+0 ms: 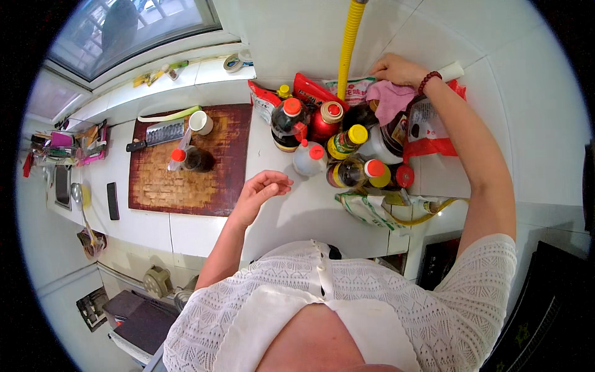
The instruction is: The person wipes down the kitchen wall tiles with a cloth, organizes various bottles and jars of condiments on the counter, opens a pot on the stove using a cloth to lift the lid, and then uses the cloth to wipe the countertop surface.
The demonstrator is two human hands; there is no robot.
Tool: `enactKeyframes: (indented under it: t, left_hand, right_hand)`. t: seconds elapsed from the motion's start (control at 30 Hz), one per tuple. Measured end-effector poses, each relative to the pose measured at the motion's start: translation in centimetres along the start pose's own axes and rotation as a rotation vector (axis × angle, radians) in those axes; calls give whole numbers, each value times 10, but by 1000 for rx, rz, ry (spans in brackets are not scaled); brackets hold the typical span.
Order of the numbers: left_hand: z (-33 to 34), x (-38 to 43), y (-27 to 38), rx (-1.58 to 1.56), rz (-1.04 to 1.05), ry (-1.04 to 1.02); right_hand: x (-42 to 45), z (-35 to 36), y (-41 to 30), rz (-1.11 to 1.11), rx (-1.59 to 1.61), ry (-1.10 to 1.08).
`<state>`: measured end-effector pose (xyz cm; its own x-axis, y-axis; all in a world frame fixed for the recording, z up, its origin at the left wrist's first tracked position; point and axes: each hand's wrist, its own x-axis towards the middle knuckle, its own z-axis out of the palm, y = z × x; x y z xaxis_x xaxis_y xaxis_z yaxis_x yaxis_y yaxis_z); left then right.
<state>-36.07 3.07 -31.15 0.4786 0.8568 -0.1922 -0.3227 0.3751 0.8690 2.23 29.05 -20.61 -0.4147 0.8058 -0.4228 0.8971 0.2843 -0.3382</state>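
My right hand (399, 70) reaches to the back of the counter and grips a pink cloth (389, 100) that hangs over the bottles and jars; its fingertips are partly hidden. My left hand (268, 186) hovers over the white tiled counter with loosely curled, parted fingers and nothing in them. Beside it stands a clear bottle with a red cap (308, 160). Behind are a large dark sauce bottle (286, 123), a red bottle (324, 123) and a yellow-capped bottle (344, 142). A dark bottle with a red-orange cap (352, 173) stands nearer me.
On the wooden cutting board (186, 190) lie a cleaver (165, 132) and a green onion stalk (169, 115), with a white cup (201, 122) and a dark bottle (199, 159). A yellow hose (351, 42) runs down the wall. Red packets (430, 125) stand right; a black phone (113, 201) lies left.
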Motion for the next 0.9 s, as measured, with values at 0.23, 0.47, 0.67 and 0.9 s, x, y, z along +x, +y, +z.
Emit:
enactKeyframes:
  t: [0.23, 0.47, 0.67, 0.9]
  left_hand:
    - [-1, -8, 0, 29, 27, 30]
    - [-19, -29, -11, 115, 76, 162]
    - [-59, -41, -32, 170, 190, 620]
    - [-137, -52, -20, 666, 614, 1277]
  right_hand:
    - [-35, -10, -4, -91, 76, 249]
    - [-103, -61, -58, -39, -3, 366]
    - [-199, -29, -140, -16, 336, 467]
    - [-198, 100, -229, -160, 724, 242]
